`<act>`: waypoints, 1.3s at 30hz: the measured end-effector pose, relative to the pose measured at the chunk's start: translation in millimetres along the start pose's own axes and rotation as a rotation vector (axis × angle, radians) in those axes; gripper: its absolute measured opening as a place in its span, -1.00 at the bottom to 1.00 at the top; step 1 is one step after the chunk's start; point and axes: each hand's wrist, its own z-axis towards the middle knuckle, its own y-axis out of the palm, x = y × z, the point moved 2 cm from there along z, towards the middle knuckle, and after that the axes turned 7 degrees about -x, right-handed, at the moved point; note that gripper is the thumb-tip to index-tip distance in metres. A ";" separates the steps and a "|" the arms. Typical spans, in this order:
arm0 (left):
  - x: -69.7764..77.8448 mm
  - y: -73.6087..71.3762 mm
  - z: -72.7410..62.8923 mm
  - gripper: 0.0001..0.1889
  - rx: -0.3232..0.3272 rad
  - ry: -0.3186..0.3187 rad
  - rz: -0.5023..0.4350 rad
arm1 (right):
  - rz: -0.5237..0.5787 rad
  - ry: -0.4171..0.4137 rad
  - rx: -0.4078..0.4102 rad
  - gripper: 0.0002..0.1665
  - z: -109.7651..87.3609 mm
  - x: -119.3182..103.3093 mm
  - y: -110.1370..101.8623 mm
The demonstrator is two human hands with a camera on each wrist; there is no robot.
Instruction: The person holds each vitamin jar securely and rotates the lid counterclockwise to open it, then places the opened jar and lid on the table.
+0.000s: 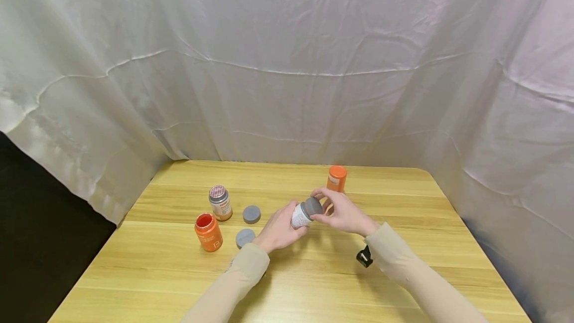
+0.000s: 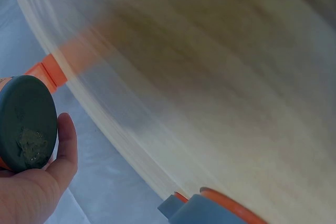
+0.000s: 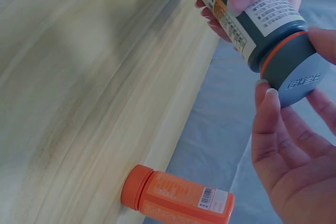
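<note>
My left hand (image 1: 281,228) grips a dark grey supplement bottle (image 1: 299,217) with a white and orange label, held tilted above the table. Around the bottle's grey cap (image 3: 291,72) curl the fingertips and thumb of my right hand (image 1: 343,212). The cap sits at the bottle's mouth, and a thin orange ring shows between cap and neck in the right wrist view. How tightly it is seated I cannot tell. In the left wrist view the bottle's dark round base (image 2: 26,124) faces the camera, with part of the left hand beneath it.
Left on the table (image 1: 394,213) stand an uncapped orange jar (image 1: 209,236) and a grey-and-orange jar (image 1: 220,206) with a patterned top. Two grey lids (image 1: 251,214) lie near the left forearm. An orange bottle (image 1: 337,179) stands behind the right hand. Curtains (image 1: 287,103) enclose the table.
</note>
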 end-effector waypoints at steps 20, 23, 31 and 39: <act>2.6 -0.7 2.5 -0.49 0.011 -0.011 0.016 | -0.006 -0.100 0.115 -0.42 -7.7 12.3 2.3; 2.9 -1.1 2.8 -0.49 0.010 -0.016 0.016 | -0.012 -0.099 0.122 -0.43 -8.4 14.5 2.6; 3.0 -1.8 4.8 -0.49 0.030 0.001 -0.019 | 0.007 -0.091 0.163 -0.41 -10.8 20.0 5.3; 2.2 -2.1 7.9 -0.40 0.086 0.028 -0.024 | 0.038 -0.047 0.233 -0.39 -13.4 23.6 5.7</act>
